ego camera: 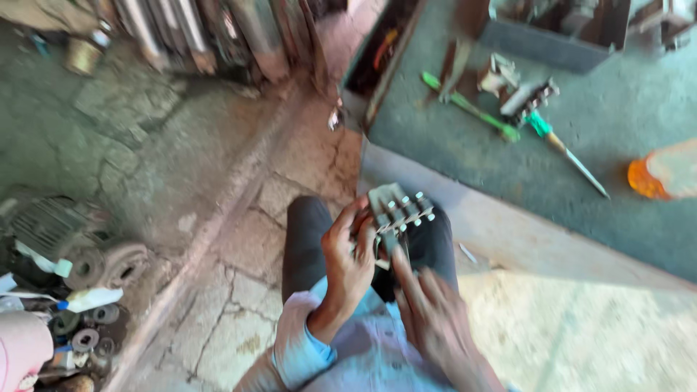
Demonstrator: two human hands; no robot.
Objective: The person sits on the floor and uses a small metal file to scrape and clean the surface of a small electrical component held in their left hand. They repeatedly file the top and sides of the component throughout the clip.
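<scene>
My left hand (347,254) grips a small grey metal part (396,212) with several shiny bolts or studs sticking out of it, held over my lap. My right hand (428,308) sits just below and to the right of the part, its fingers reaching up to the part's lower edge; the hand is blurred, and whether it grips the part is unclear. I wear dark trousers and a light blue sleeve.
A grey workbench (552,181) stands ahead, carrying green-handled screwdrivers (559,141), a metal bracket, a grey tray (544,36) and an orange object (664,174). At the left lie an electric motor (54,232), bearings and scrap parts. Metal pipes (203,33) lean at the back. Cracked stone floor below.
</scene>
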